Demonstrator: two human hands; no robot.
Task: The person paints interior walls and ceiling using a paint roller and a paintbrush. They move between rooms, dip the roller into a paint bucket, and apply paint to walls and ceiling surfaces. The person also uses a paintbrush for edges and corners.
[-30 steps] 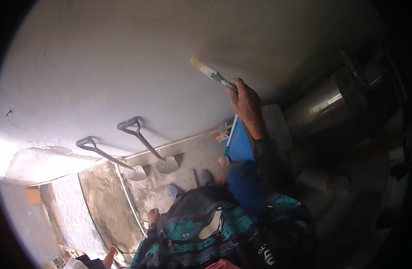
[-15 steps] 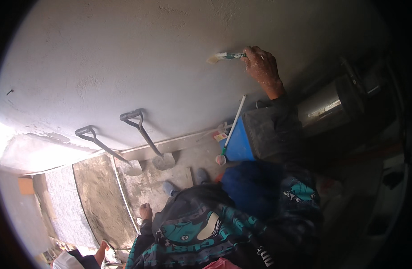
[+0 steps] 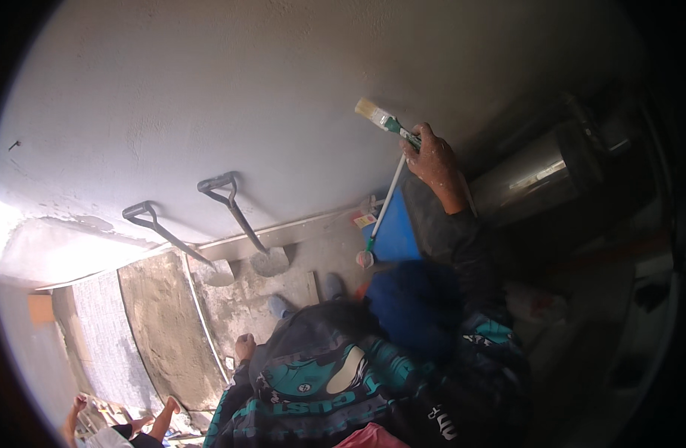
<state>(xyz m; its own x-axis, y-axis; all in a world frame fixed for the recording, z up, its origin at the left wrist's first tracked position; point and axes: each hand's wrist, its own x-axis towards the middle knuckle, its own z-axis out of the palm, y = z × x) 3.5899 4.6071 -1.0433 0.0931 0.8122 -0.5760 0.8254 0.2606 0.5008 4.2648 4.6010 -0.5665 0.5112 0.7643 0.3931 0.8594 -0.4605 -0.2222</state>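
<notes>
At upper right of the frame, the right hand (image 3: 432, 158) is gripping the paintbrush (image 3: 387, 122) tightly, its long axis slanting up-left toward the wall (image 3: 231, 82), while the left hand (image 3: 244, 347) is hanging low, its grip unclear.

The right hand (image 3: 432, 158) covers most of the paintbrush (image 3: 384, 121) handle. The left hand (image 3: 244, 347) shows only as a small fist by the patterned shirt (image 3: 320, 381), its grip unreadable. Another person's bare feet (image 3: 119, 418) are cut off at the lower edge.

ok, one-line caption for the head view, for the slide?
Right hand holds a paintbrush against a pale wall, two shovels leaning below.
</notes>
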